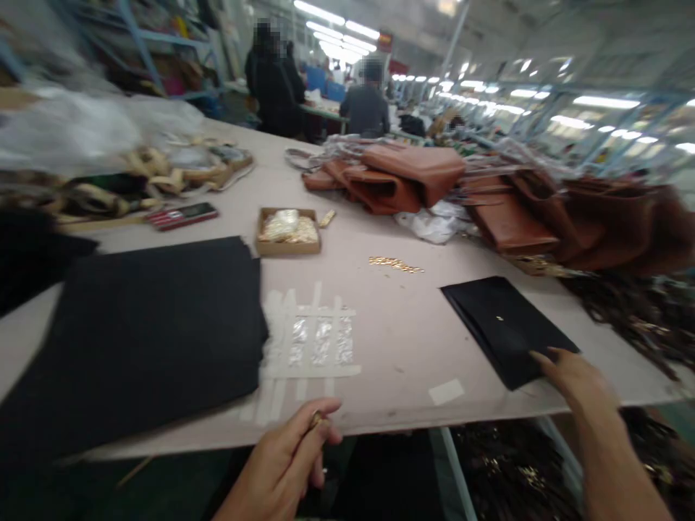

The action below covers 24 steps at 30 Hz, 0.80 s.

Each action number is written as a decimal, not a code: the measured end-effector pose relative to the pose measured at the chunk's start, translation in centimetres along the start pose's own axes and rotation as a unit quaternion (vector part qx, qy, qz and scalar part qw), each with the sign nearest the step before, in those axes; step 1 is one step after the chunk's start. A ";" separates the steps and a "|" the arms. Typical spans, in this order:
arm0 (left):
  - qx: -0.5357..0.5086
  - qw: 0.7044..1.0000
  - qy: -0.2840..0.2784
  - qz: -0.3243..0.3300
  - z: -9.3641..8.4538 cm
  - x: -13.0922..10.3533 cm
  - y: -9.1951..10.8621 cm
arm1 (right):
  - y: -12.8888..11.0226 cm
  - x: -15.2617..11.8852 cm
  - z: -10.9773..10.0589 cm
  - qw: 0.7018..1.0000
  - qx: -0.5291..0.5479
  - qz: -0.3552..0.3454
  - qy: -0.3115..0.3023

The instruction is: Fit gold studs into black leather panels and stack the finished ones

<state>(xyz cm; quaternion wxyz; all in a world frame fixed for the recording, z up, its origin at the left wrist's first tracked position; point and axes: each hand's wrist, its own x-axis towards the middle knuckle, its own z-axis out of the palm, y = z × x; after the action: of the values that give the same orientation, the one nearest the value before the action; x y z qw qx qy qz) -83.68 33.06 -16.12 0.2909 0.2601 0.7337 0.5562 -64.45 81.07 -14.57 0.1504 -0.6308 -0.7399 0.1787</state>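
My left hand (290, 456) hovers at the table's near edge, fingers pinched on a small gold metal piece (316, 418). My right hand (575, 380) reaches to the right, its fingertips touching the near corner of a small stack of black pieces (504, 325) with a tiny gold fitting on top. Between the hands, three small clear packets (321, 340) are taped to the pale table (391, 340). A large black sheet (146, 333) lies to the left.
A small cardboard box (288, 231) of gold hardware and a loose row of gold fittings (395, 265) lie mid-table. Brown leather bags (489, 202) pile up at the right, straps and plastic (135, 170) at the far left. People stand in the background (276, 79).
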 end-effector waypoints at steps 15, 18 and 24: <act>0.055 0.996 -0.067 0.001 -4.3 -1.4 2.6 | -20.8 -28.9 5.6 0.615 0.193 -0.653 -0.398; -0.003 0.995 -0.089 -0.040 -5.5 -2.1 2.1 | -22.1 -29.6 6.2 0.573 0.174 -0.688 -0.409; -0.166 0.980 -0.099 -0.053 -7.2 -3.1 0.6 | -24.3 -30.8 7.5 0.494 0.199 -0.732 -0.426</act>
<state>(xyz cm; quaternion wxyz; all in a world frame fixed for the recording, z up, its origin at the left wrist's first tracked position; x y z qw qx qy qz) -86.63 26.20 -13.60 0.4306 0.2226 0.6112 0.6257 -84.28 46.65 -10.10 0.0154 0.3359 -0.8555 0.3938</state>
